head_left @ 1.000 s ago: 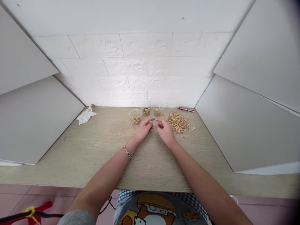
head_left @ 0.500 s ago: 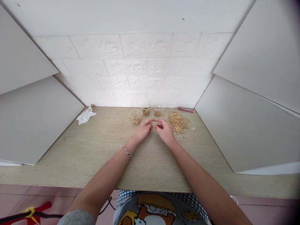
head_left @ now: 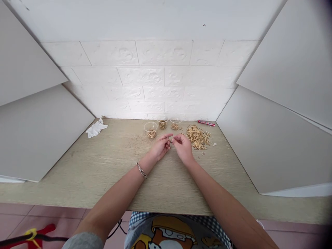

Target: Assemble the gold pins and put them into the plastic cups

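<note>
Over the middle of the table, my left hand (head_left: 160, 148) and my right hand (head_left: 183, 148) meet at their fingertips. Both are closed in a pinch around a small gold-coloured metal piece (head_left: 170, 140), mostly hidden by the fingers. The left index finger stretches out above it. Just right of my right hand lies a loose pile of thin gold-coloured metal pins (head_left: 198, 138). Behind my hands stand three clear plastic cups: the left cup (head_left: 150, 126), the middle cup (head_left: 163, 120) and the right cup (head_left: 176, 119), each holding small gold-coloured parts.
A red tube-like item (head_left: 206, 123) lies by the back wall at the right. At the back left is a crumpled white tissue (head_left: 96, 128). Small scraps (head_left: 203, 153) lie near the pins. Grey panels (head_left: 275, 138) flank the wooden table (head_left: 103, 169).
My fingertips have shifted slightly around the small piece, and the right index finger has drawn back from the left one. The whole view has tilted a little.
</note>
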A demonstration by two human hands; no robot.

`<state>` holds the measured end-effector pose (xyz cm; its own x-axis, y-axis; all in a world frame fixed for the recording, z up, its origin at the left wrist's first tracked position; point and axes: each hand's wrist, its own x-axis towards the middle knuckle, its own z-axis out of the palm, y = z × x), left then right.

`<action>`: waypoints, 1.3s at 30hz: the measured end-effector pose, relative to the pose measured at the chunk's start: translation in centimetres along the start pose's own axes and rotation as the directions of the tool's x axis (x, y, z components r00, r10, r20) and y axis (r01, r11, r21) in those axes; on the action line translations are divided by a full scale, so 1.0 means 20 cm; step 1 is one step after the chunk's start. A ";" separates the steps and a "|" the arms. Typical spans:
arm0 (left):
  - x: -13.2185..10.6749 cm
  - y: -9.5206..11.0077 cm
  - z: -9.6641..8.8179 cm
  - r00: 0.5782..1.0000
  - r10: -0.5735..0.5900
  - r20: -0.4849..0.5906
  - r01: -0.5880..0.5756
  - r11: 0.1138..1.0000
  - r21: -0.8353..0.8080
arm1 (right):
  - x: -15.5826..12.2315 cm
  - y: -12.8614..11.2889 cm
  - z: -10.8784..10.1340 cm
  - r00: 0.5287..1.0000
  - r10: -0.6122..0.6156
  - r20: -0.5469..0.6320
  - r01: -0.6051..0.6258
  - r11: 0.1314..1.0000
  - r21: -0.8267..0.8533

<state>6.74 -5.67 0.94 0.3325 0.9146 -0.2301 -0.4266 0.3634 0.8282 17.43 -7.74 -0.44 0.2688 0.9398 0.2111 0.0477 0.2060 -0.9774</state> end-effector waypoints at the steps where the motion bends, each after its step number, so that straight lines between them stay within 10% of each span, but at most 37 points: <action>1: 0.00 0.00 0.00 1.000 -0.005 -0.009 0.005 1.000 -0.012 | 0.00 -0.01 0.00 1.000 -0.021 -0.009 0.021 0.999 -0.038; 15: 0.01 -0.04 0.01 0.971 0.229 -0.072 -0.205 0.946 0.251 | -0.01 -0.05 -0.03 0.959 -0.270 0.086 0.283 0.895 -0.345; 25: -0.01 -0.02 0.02 0.979 0.198 -0.041 -0.188 0.967 0.172 | 0.01 -0.03 -0.03 0.999 -0.019 0.032 0.021 0.998 -0.059; 39: -0.02 0.00 0.02 0.964 0.267 -0.012 -0.244 0.895 0.373 | 0.00 -0.06 -0.05 0.990 -0.132 0.043 0.139 0.955 -0.262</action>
<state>6.96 -6.00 1.31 0.1962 0.9805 -0.0063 -0.1491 0.0362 0.9882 18.26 -8.24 0.75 0.2186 0.9151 0.3389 0.3348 0.2559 -0.9069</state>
